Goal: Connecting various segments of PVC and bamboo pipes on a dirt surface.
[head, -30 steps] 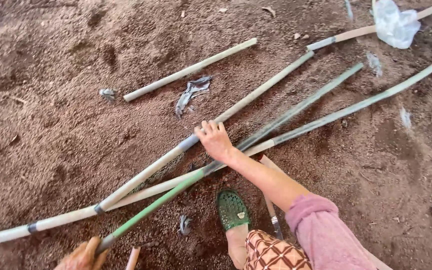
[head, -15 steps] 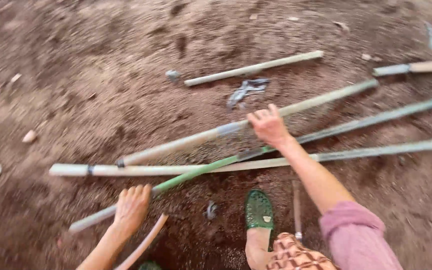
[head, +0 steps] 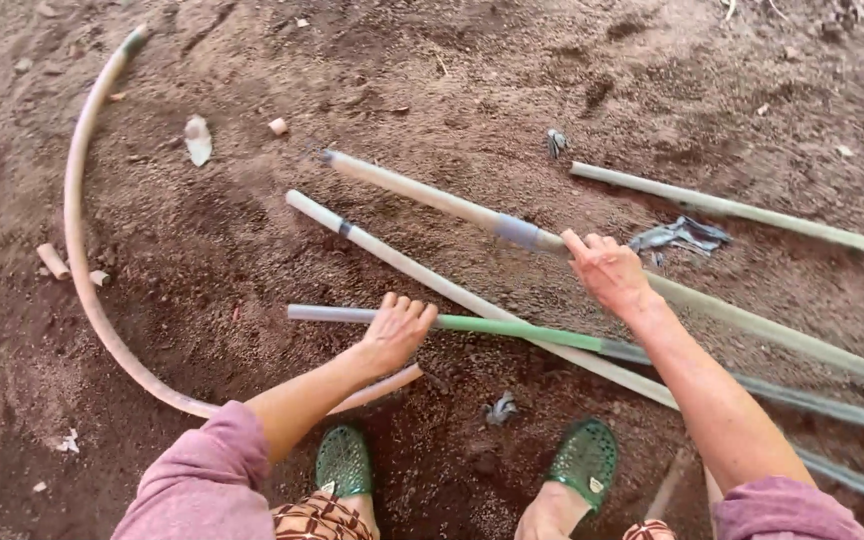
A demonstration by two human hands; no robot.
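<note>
Several long bamboo poles lie on brown soil. My left hand curls its fingers over a green pole near its pale left end. My right hand rests palm down, fingers stretched out, on a pale pole just right of its grey joint. A second pale pole runs diagonally between my hands and passes under the green one. My feet in green perforated shoes stand just below the poles.
A long bent cane strip curves from the top left round to my left hand. A shorter pale pole and a grey scrap lie at the right. Small wood offcuts dot the soil.
The view has swung left, bringing the bent strip into sight. My left hand has moved up from the ground onto the green pole. My right hand stays on the pale pole.
</note>
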